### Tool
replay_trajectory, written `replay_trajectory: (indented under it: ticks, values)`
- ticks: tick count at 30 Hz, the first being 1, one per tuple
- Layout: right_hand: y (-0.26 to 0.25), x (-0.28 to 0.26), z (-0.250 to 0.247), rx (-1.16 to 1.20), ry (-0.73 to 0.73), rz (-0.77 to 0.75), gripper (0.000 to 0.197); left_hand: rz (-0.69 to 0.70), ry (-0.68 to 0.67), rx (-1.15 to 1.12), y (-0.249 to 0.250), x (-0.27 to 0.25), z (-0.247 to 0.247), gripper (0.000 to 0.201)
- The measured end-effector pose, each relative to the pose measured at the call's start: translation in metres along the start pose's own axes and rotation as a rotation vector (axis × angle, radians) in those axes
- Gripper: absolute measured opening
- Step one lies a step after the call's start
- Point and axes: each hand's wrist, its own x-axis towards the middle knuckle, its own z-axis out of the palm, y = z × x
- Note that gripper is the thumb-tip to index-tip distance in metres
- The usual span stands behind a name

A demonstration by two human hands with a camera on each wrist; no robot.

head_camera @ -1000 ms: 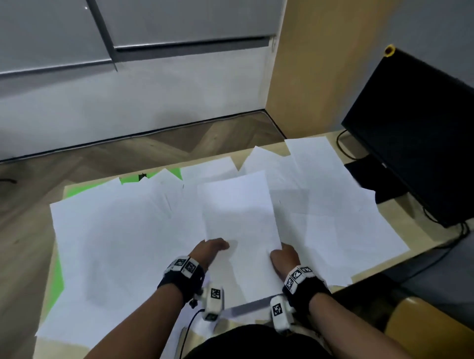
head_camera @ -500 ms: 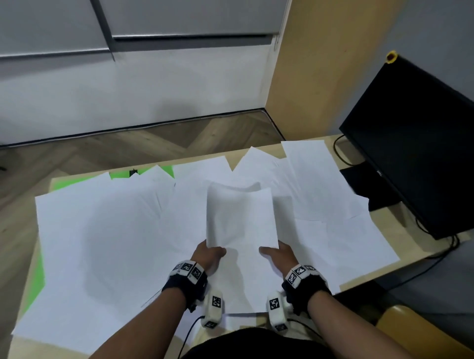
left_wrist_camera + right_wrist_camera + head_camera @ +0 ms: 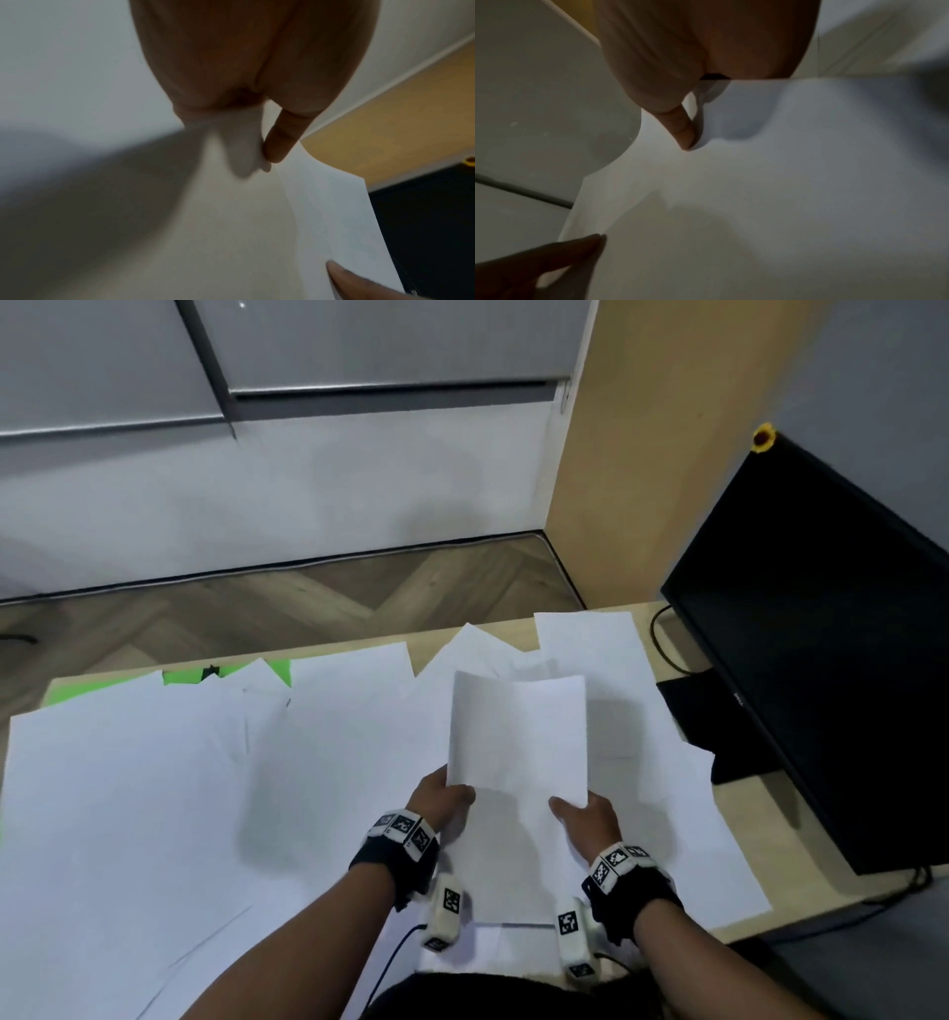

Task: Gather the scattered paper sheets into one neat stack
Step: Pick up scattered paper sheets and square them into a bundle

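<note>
Hands (image 3: 518, 806) (both) pinch one raised sheet (image 3: 518, 731).

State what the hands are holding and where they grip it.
Both hold one white paper sheet lifted off the scattered sheets: the left hand pinches its near left corner, the right hand its near right corner.

Held sheet (image 3: 518, 737): plain white paper, raised off the pile at centre right, tilted up toward the camera, long axis running away from the person; near corners pinched, one by each hand; surface slightly bowed, far edge wavy. Scattered sheets (image 3: 154, 788): white, blank, lying flat and overlapping at varied angles across nearly the whole tabletop; several far corners jut past one another; right-hand sheets reach the near right edge.
</note>
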Motion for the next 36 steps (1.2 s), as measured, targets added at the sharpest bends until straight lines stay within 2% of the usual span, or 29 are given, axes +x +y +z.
replay_trajectory:
  ticks: [2,4,6,9,11,13,15,17,19,22,30,32,36]
  values:
    - [-0.004,0.013,-0.025,-0.062,0.062,0.030,0.061,0.018,-0.028,0.009,0.019,0.014,0.020,0.019]
    - [-0.008,0.025,-0.051,-0.063,0.136,0.036,0.044,0.055,-0.031,0.039,0.036,0.033,0.039,0.012]
    - [-0.006,0.039,-0.078,-0.079,0.223,0.050,0.039,0.149,0.002,0.283,0.050,0.055,0.061,0.008]
    - [0.009,0.057,-0.111,-0.050,0.304,0.098,0.043,0.285,0.074,0.772,0.066,0.081,0.092,0.021]
    - [0.019,0.067,-0.129,-0.033,0.322,0.131,0.041,0.345,0.144,0.981,0.072,0.092,0.111,0.035]
    - [0.027,0.075,-0.142,-0.011,0.318,0.143,0.041,0.396,0.127,1.086,0.072,0.099,0.130,0.061]
    - [0.030,0.080,-0.149,0.019,0.293,0.134,0.042,0.410,0.058,1.186,0.069,0.103,0.146,0.076]
    - [0.030,0.080,-0.152,0.036,0.290,0.113,0.055,0.380,0.002,1.256,0.061,0.101,0.155,0.074]
    - [0.032,0.081,-0.153,0.019,0.296,0.099,0.063,0.375,0.014,1.311,0.048,0.096,0.159,0.070]
    - [0.033,0.081,-0.152,0.038,0.307,0.093,0.066,0.427,0.080,1.321,0.031,0.082,0.154,0.064]
    - [0.028,0.078,-0.151,0.066,0.315,0.117,0.069,0.530,0.118,1.230,-0.002,0.052,0.119,0.064]
    - [0.029,0.079,-0.150,0.063,0.311,0.116,0.066,0.473,0.135,1.125,0.000,0.047,0.117,0.072]
    - [0.035,0.080,-0.152,0.059,0.259,0.132,0.064,0.256,0.234,0.982,0.025,0.052,0.118,0.063]
